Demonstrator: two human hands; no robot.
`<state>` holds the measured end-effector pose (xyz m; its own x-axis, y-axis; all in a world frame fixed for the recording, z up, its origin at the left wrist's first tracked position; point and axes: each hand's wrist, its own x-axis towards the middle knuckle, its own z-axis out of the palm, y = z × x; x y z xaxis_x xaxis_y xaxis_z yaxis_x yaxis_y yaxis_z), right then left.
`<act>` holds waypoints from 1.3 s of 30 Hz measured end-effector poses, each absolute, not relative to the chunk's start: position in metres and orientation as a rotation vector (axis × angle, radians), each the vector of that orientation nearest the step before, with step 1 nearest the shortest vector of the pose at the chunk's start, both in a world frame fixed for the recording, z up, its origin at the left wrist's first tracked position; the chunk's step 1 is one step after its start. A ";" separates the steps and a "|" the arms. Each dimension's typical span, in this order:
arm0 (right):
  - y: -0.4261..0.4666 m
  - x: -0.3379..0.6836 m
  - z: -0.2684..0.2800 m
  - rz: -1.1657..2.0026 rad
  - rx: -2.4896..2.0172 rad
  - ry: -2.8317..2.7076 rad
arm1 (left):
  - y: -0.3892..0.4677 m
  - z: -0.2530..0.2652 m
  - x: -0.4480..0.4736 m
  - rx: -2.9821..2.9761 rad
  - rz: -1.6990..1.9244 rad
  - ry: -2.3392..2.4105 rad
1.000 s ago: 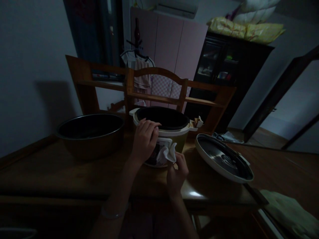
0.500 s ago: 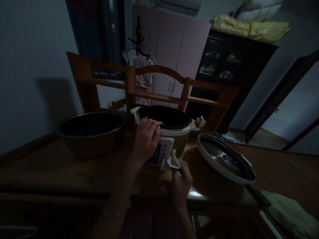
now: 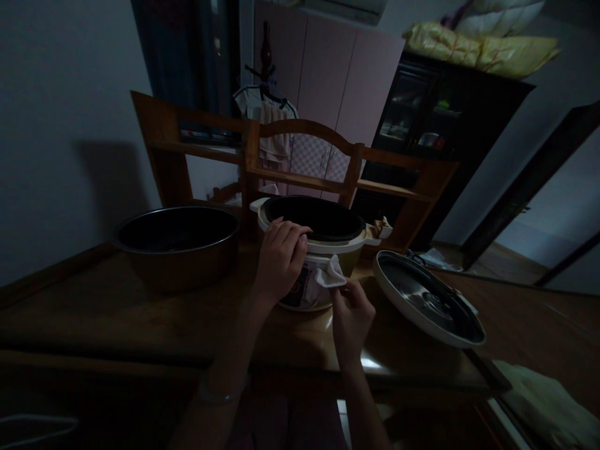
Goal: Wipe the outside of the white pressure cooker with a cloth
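On the brown wooden desk point(image 3: 187, 337), a round dark metal pot point(image 3: 178, 269) stands toward the left edge, a round white-and-green cooker point(image 3: 323, 248) mid-desk — before the brown wooden shelf point(image 3: 300, 181) at the back edge — and a round white-rimmed lid point(image 3: 429, 301) near the right edge. A white cloth point(image 3: 332, 275) is before the cooker.

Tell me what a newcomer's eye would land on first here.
Probably the open cooker mid-table, with the left hand at its front rim and the right hand pinching a white cloth or tissue before its front panel. Next come the wide, dark pot to the left and the round lid to the right, its metal inner side showing.
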<state>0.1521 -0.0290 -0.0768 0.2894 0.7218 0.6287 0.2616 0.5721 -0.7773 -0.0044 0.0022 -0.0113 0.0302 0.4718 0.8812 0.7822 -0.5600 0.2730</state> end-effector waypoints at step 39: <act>-0.039 0.153 -0.142 0.670 -1.189 -1.489 | 0.003 -0.012 -0.004 -2.023 -1.526 -1.303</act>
